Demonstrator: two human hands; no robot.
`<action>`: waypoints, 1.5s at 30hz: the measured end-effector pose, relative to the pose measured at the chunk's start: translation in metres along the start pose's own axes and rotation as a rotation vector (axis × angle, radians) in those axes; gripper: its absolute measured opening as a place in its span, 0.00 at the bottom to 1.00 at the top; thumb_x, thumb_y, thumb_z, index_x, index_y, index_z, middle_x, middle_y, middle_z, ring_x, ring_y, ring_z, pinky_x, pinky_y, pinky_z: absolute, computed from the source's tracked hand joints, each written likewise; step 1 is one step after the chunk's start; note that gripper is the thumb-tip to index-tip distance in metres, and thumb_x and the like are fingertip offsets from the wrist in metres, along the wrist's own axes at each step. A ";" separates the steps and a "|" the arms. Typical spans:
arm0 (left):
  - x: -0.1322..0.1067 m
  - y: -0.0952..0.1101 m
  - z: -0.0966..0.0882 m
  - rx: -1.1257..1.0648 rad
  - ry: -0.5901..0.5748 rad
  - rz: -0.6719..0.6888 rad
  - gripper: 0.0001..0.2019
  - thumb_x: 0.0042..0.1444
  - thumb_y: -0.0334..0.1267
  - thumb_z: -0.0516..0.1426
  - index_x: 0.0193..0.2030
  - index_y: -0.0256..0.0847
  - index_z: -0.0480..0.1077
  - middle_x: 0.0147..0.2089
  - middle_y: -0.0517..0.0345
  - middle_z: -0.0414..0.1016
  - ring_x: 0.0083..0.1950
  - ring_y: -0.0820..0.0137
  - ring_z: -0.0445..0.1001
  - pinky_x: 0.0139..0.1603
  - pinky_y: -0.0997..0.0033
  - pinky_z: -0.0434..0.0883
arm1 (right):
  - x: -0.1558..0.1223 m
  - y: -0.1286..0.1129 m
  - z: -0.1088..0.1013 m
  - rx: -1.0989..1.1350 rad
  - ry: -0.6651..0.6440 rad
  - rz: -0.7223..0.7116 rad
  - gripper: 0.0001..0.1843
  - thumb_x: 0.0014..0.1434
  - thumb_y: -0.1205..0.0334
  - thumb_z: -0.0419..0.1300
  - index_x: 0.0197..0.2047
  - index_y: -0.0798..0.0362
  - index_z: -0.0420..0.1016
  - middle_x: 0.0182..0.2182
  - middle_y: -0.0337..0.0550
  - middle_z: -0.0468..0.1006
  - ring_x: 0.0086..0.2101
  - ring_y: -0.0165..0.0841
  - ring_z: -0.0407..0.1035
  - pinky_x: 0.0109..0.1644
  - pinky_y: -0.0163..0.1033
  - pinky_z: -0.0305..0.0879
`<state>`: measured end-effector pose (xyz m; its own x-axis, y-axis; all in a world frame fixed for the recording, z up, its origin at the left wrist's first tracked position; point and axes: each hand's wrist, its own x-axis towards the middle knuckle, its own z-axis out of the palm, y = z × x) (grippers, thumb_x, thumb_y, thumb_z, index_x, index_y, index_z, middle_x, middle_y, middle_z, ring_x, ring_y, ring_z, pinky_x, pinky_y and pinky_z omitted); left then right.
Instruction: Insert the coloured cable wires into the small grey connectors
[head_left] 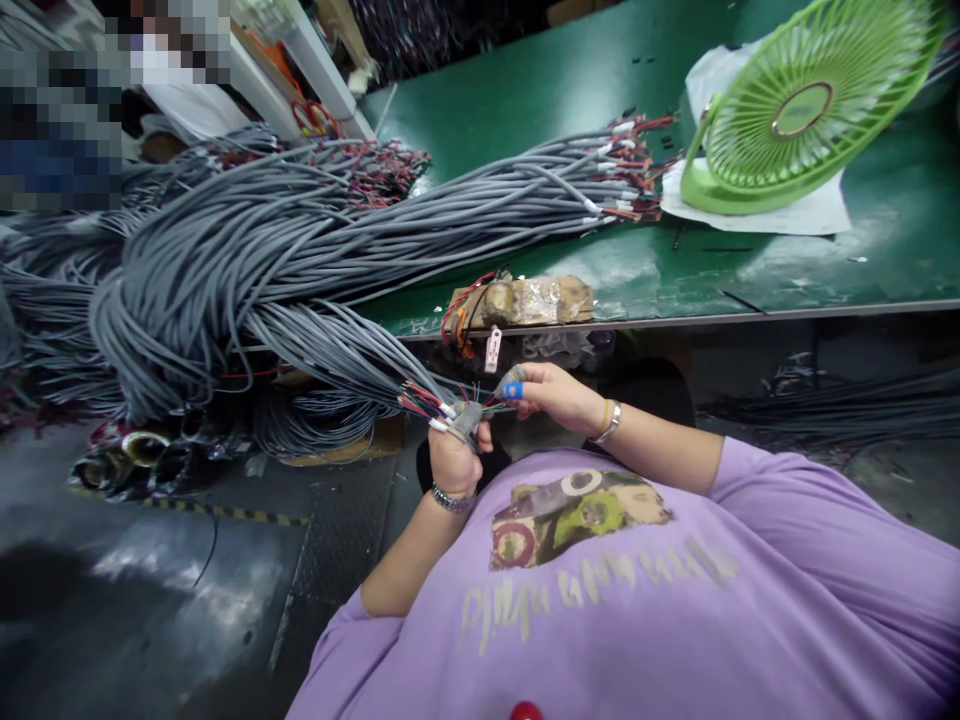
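My left hand [454, 460], with a metal watch band at its wrist, is closed around the ends of several grey cables [352, 345]. Thin coloured wires [421, 400] fan out of the cable ends beside its fingers. A grey wrap shows at the top of this hand. Just to the right, my right hand [555, 395] has blue tape on one finger and a grey wrap at the fingertips. Its fingers are pinched at the tips of thin wires [491, 407] that reach over from the left hand. The exact grip is partly hidden.
A large bundle of grey cables [300, 220] lies over the green table [525, 110] and hangs off its left side. A green fan [802, 110] stands on white paper at the right. A taped block [551, 300] with red and black wires sits at the front edge.
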<state>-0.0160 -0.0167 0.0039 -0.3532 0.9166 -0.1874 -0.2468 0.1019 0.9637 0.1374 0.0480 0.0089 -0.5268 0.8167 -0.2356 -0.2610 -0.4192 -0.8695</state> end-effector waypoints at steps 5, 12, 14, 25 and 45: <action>0.000 0.002 -0.003 0.007 -0.032 -0.008 0.15 0.45 0.45 0.64 0.22 0.39 0.65 0.13 0.66 0.65 0.12 0.79 0.60 0.12 0.81 0.57 | 0.007 -0.006 -0.010 0.108 0.087 0.061 0.11 0.48 0.60 0.67 0.31 0.56 0.72 0.24 0.35 0.72 0.20 0.21 0.60 0.25 0.29 0.65; 0.001 0.001 -0.002 0.026 -0.055 0.001 0.15 0.46 0.46 0.64 0.23 0.39 0.65 0.13 0.66 0.65 0.13 0.79 0.60 0.13 0.81 0.58 | 0.003 -0.017 -0.006 -0.089 -0.147 0.095 0.13 0.45 0.60 0.69 0.33 0.58 0.74 0.24 0.36 0.73 0.21 0.22 0.63 0.26 0.30 0.67; 0.002 0.000 -0.002 0.039 -0.073 0.000 0.15 0.46 0.46 0.63 0.23 0.38 0.65 0.13 0.66 0.65 0.13 0.79 0.60 0.13 0.81 0.57 | 0.003 -0.015 -0.005 -0.111 -0.156 0.076 0.14 0.44 0.61 0.69 0.33 0.58 0.74 0.24 0.35 0.73 0.22 0.22 0.63 0.26 0.30 0.66; 0.001 0.002 -0.007 0.038 -0.218 -0.035 0.17 0.47 0.46 0.65 0.21 0.38 0.65 0.13 0.64 0.65 0.12 0.79 0.60 0.12 0.80 0.57 | 0.009 0.003 0.005 -0.016 -0.103 0.026 0.15 0.44 0.58 0.71 0.29 0.57 0.70 0.22 0.36 0.75 0.23 0.24 0.65 0.28 0.30 0.62; 0.000 0.003 -0.007 0.158 -0.271 -0.079 0.17 0.45 0.48 0.65 0.21 0.38 0.67 0.13 0.64 0.64 0.13 0.78 0.59 0.12 0.79 0.56 | 0.010 -0.019 -0.012 -0.110 -0.172 0.069 0.14 0.48 0.58 0.69 0.36 0.57 0.75 0.33 0.43 0.77 0.30 0.25 0.68 0.30 0.28 0.65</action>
<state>-0.0229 -0.0190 0.0056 -0.0805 0.9709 -0.2256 -0.1132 0.2160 0.9698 0.1465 0.0684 0.0176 -0.6731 0.7038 -0.2271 -0.1343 -0.4183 -0.8983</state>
